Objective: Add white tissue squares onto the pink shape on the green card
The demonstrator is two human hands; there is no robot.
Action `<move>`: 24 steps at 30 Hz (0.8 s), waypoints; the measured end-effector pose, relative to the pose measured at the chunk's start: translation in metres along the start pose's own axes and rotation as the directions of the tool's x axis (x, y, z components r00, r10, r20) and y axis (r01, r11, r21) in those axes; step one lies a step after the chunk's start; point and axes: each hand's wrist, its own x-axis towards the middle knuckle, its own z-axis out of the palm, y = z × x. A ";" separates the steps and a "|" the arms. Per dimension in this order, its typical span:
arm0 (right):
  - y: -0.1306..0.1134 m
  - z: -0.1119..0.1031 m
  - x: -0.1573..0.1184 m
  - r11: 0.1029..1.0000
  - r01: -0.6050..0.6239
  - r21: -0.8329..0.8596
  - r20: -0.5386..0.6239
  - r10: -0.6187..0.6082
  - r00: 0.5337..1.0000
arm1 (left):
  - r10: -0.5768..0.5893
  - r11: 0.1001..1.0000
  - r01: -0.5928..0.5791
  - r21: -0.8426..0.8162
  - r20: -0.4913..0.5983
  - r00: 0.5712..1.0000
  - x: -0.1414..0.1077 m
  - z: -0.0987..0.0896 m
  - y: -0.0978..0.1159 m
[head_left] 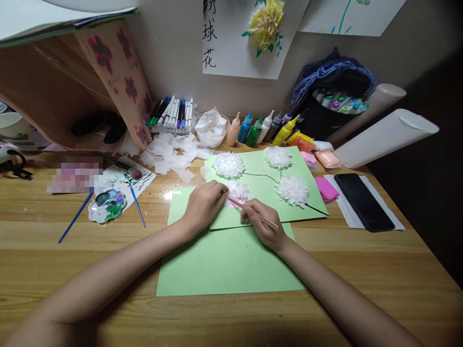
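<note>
My right hand (263, 223) grips a thin wooden stick (268, 221), its tip at a small pink piece (237, 202) below a white paper flower (238, 190). My left hand (205, 205) rests on the left edge of a green sheet (253, 212), fingertips together beside that flower; what they hold, if anything, is too small to name. Three more white fluffy flowers stand on the sheet, one at the upper left (229, 165), one at the upper right (278, 157) and one at the right (293, 190), with black curved lines between them. A second green sheet (231, 270) lies underneath.
Behind the sheets are white paper scraps (170, 154), a bowl of white paper (211, 127), markers (175, 113) and paint bottles (256, 131). A paint palette (107, 206) and brushes (75, 217) lie left. A phone (363, 202) and pink packet (326, 189) lie right.
</note>
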 end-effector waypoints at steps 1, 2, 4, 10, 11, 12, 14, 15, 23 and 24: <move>0.000 0.000 0.000 1.000 0.000 -0.009 0.001 0.000 1.000 | -0.009 1.000 0.009 -0.022 0.000 1.000 0.000 0.000 0.000; -0.001 0.000 0.000 1.000 -0.002 -0.017 0.001 0.002 1.000 | -0.025 0.999 0.025 -0.046 -0.004 1.000 0.001 0.000 0.000; -0.001 0.001 0.000 0.999 -0.003 -0.035 0.000 0.003 1.000 | -0.084 0.992 0.082 -0.093 -0.024 0.996 0.002 -0.001 -0.002; -0.002 0.003 0.004 0.994 0.039 -0.103 0.016 -0.038 0.999 | -0.257 0.955 0.247 -0.161 -0.040 0.966 0.008 -0.003 -0.011; -0.002 0.003 0.005 0.992 0.053 -0.118 0.012 -0.052 0.999 | -0.260 0.954 0.251 -0.164 -0.034 0.965 0.009 -0.003 -0.012; -0.002 0.004 0.007 0.988 0.066 -0.138 0.006 -0.066 0.998 | -0.258 0.954 0.251 -0.164 -0.027 0.966 0.009 -0.003 -0.013; -0.003 0.004 0.012 0.981 0.080 -0.178 -0.002 -0.082 0.997 | -0.247 0.957 0.240 -0.162 -0.023 0.969 0.009 -0.002 -0.013; -0.004 0.005 0.014 0.978 0.081 -0.193 -0.004 -0.083 0.997 | -0.241 0.959 0.234 -0.160 -0.024 0.970 0.009 -0.002 -0.014; -0.020 0.009 0.040 0.977 -0.073 -0.199 -0.039 0.066 0.997 | -0.221 0.967 0.217 -0.132 -0.012 0.975 0.009 0.001 -0.015; -0.023 0.010 0.046 0.975 -0.111 -0.193 -0.051 0.103 0.993 | -0.218 0.968 0.215 -0.129 -0.010 0.976 0.009 0.000 -0.015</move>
